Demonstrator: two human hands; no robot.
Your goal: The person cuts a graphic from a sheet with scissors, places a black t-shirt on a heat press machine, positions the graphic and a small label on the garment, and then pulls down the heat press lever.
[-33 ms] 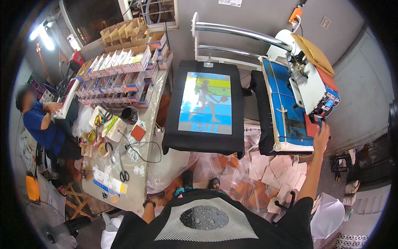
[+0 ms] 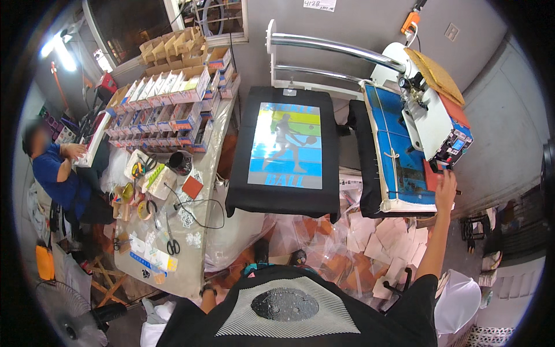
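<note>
My right hand [image 2: 445, 188] is closed around a dark handle at the front of the heat press head [image 2: 448, 130], under its small lit display. The head stands over a blue panel [image 2: 399, 139] with a whitish cloth border and a cord across it. Black fabric [image 2: 369, 185] shows along the panel's left side. To the left, a black shirt [image 2: 237, 191] lies spread on the other platen, bearing a print sheet [image 2: 286, 147] with a grey player figure on yellow, green and blue bands. My left hand [image 2: 209, 287] hangs low beside the table with a watch at its wrist; its fingers are hidden.
A table [image 2: 193, 254] on the left carries scissors [image 2: 173, 246], tape, a black cup [image 2: 180, 162], and stacked cardboard bins [image 2: 173, 115]. A co-worker [image 2: 69, 173] sits beyond it. Paper sheets [image 2: 381, 240] litter the floor. A fan [image 2: 72, 315] stands at lower left.
Almost nothing differs. The view has shifted very slightly; my right hand stays at the press handle, its fingers a little changed in pose. The shirt and print lie where they were.
</note>
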